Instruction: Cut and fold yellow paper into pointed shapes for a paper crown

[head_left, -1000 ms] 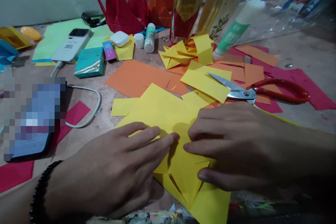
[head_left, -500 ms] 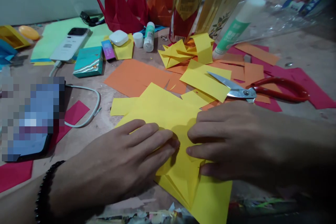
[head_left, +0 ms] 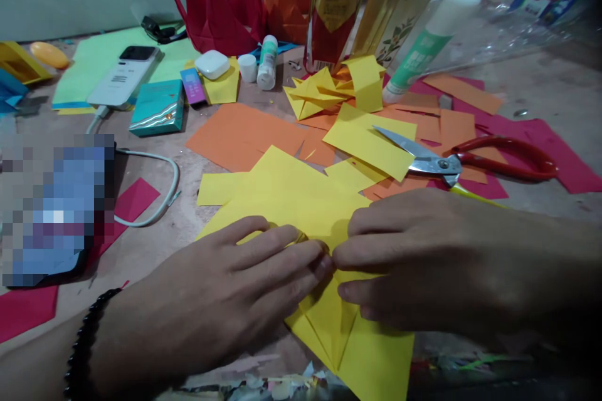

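Two hands, left hand (head_left: pixel 221 297) and right hand (head_left: pixel 423 257), press flat, fingers extended, on one folded yellow paper sheet (head_left: pixel 301 200) near centre. One pair of red-handled steel scissors (head_left: pixel 463 160) lies far right; two white glue bottles (head_left: pixel 268 62) stand beyond.

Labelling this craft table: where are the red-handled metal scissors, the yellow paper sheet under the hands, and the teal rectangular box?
red-handled metal scissors (head_left: pixel 441 166): head view, pivot.
yellow paper sheet (head_left: pixel 291 191): head view, bare upper part.
teal rectangular box (head_left: pixel 157 114): head view, top face.

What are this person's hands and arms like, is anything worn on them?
The left hand and right hand are bare, without gloves or visible rings. A bracelet of small black beads circles the left wrist. No sleeves show on either forearm.
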The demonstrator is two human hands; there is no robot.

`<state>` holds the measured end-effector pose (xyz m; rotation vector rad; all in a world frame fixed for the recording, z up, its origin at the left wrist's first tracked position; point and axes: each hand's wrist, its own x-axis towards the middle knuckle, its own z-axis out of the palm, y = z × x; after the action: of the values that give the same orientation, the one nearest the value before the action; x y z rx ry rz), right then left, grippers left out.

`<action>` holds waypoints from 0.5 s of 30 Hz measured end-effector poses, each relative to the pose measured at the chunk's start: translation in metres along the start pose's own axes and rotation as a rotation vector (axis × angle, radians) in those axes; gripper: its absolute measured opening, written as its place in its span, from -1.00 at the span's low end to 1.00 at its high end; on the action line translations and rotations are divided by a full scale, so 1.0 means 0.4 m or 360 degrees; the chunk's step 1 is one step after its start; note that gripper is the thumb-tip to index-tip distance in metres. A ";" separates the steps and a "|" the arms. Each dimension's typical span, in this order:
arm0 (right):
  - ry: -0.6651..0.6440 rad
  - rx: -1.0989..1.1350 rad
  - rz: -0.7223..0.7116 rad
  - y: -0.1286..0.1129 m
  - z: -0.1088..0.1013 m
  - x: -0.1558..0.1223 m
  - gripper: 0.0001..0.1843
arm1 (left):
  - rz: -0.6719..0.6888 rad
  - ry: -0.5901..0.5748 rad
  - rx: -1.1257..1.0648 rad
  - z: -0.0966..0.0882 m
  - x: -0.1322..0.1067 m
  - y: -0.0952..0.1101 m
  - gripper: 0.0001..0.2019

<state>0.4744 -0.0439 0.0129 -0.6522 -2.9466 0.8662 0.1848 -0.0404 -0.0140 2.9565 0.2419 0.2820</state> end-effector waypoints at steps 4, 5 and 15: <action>0.0075 0.0370 0.0217 -0.007 0.003 0.007 -0.85 | -0.0068 0.0064 -0.0043 0.006 0.001 0.000 -0.73; 0.0083 0.0400 0.0230 -0.010 0.006 0.009 -0.84 | -0.0088 0.0078 -0.0043 0.007 0.002 0.001 -0.74; 0.0410 0.0228 0.0160 -0.023 0.054 0.007 -0.84 | -0.0162 0.0114 -0.0020 0.028 -0.004 0.007 -0.72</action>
<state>0.4656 -0.0612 -0.0009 -0.8389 -2.6172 0.9131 0.1858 -0.0452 -0.0247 2.9132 0.3972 0.3742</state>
